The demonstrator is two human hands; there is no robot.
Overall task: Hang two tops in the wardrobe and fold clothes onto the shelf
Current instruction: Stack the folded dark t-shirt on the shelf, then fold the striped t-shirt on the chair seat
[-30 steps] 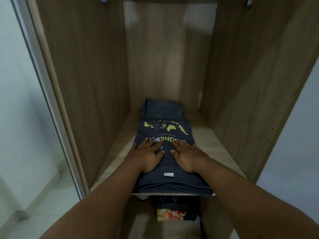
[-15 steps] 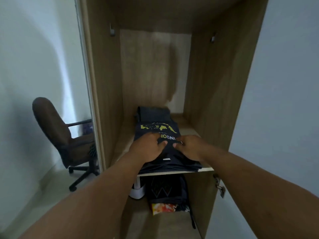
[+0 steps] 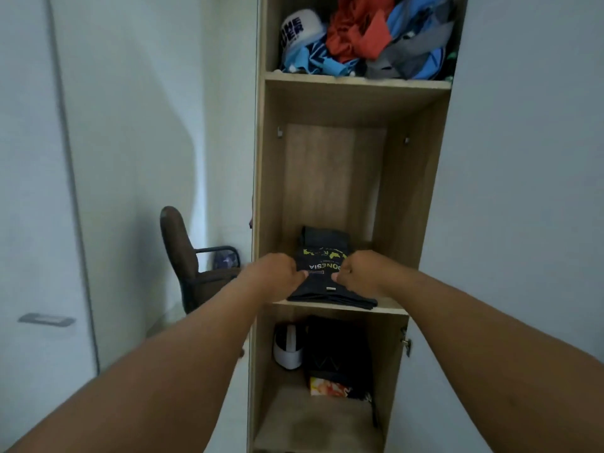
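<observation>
A folded dark T-shirt (image 3: 323, 267) with yellow print and white lettering lies on top of a small dark pile at the front of the middle wardrobe shelf (image 3: 385, 308). My left hand (image 3: 277, 272) grips the shirt's left edge, thumb on top. My right hand (image 3: 358, 269) grips the right edge the same way, fingers curled. Another folded dark garment (image 3: 325, 235) lies behind the pile, toward the back panel.
The top shelf holds a loose heap of clothes (image 3: 385, 37) and a white cap (image 3: 299, 27). Below the middle shelf stand a white object (image 3: 287, 349), a dark bag (image 3: 336, 351) and a colourful packet (image 3: 328, 387). A brown office chair (image 3: 183, 253) stands to the left.
I have stepped back, so the whole wardrobe shows. Both hands went from lying flat on top of the shirt to gripping its left and right edges.
</observation>
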